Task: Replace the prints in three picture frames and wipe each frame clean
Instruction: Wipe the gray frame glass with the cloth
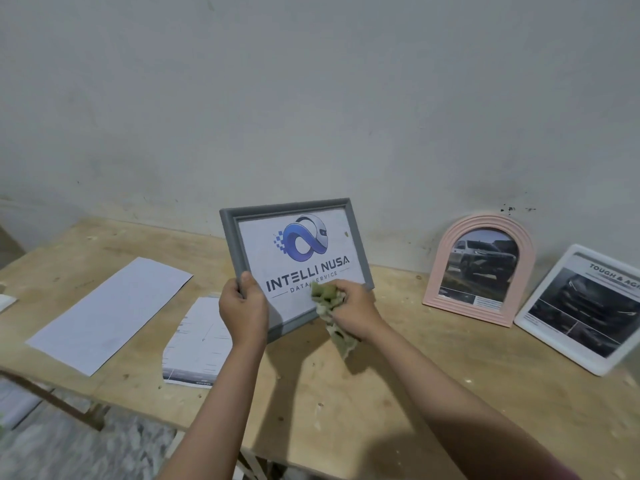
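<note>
A grey rectangular picture frame (231,244) with an "INTELLI NUSA" logo print is held tilted above the wooden table (381,382). My left hand (243,308) grips its lower left corner, thumb on the glass. My right hand (356,311) holds a crumpled green cloth (325,296) and presses it against the glass at the frame's lower right. A pink arched frame (446,268) with a car print leans on the wall to the right. A white frame (533,306) with a dark car print leans beside it at the far right.
A blank white sheet (110,310) lies on the table's left part. A printed sheet stack (197,341) lies just left of my left forearm. The table's front edge runs diagonally at lower left, with floor below. A plain wall stands behind.
</note>
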The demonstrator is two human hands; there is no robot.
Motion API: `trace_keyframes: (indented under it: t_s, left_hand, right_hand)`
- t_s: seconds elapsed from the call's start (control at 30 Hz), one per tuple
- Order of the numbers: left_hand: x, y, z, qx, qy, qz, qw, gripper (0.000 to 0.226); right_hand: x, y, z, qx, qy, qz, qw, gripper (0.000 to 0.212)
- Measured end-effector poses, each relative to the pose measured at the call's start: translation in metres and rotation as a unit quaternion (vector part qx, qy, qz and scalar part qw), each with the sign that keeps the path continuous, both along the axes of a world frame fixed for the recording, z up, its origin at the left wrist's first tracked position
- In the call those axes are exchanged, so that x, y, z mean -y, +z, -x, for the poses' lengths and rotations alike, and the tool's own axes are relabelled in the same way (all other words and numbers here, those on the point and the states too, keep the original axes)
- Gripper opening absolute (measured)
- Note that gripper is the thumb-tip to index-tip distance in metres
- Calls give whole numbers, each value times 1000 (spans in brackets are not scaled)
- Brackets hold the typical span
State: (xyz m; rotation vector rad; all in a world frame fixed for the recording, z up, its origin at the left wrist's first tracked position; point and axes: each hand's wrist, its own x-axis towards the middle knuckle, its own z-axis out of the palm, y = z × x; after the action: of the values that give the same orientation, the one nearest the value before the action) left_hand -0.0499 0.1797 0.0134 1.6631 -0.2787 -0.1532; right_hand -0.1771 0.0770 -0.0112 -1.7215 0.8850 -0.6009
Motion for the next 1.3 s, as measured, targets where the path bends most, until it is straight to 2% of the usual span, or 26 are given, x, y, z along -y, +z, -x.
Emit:
trace_keyframes:
  t_s: [0.07,0.1,0.17,0.23,0.3,0.37,0.47,0.57,0.77,0.93,1.03,1.17,1.23,1.3]
  left_hand:
    - [-3,-1,-2,6,-11,-1,1000,40]
    - [-5,0,-3,8,-18,1,1000,41]
    - [-9,2,-2,19,-39,0,999,41]
    - [-11,4,1,42,-65,-1,997,41]
    - [-11,7,6,62,-91,-4,994,40]
    - [-10,9,11,76,-108,-10,991,38]
    - [-10,11,13,78,-119,-7,990,35]
    - [-8,15,9,91,-117,-14,989,35]
    - [-2,12,6,89,-124,-12,988,38]
    - [-6,7,2,23,-136,51,989,40]
    - [-7,10,2,-53,-127,120,983,41]
    - [-9,9,-11,-180,-132,216,950,39]
    - [-11,6,-17,-171,-109,182,962,36]
    - [-14,3,-18,-110,-88,120,983,40]
  right_hand:
    - [12,18,-2,67,-86,-67,992,44]
    - [20,28,-2,110,-158,-67,979,45]
    - [40,44,-2,140,-286,7,948,50]
    - [60,47,-7,92,-312,85,942,57]
    - [73,39,-16,5,-267,135,954,58]
    - [75,32,-25,-30,-250,146,957,58]
    - [57,30,-32,19,-215,165,962,57]
    - [29,26,-39,56,-123,243,961,63]
    - [-5,46,-60,109,64,363,923,74]
    - [-12,60,-70,104,93,441,886,62]
    - [-17,56,-64,86,119,435,888,57]
    - [-34,33,-44,62,174,397,899,57]
    - [-42,20,-37,55,192,382,902,63]
    - [-47,11,-30,42,200,371,906,67]
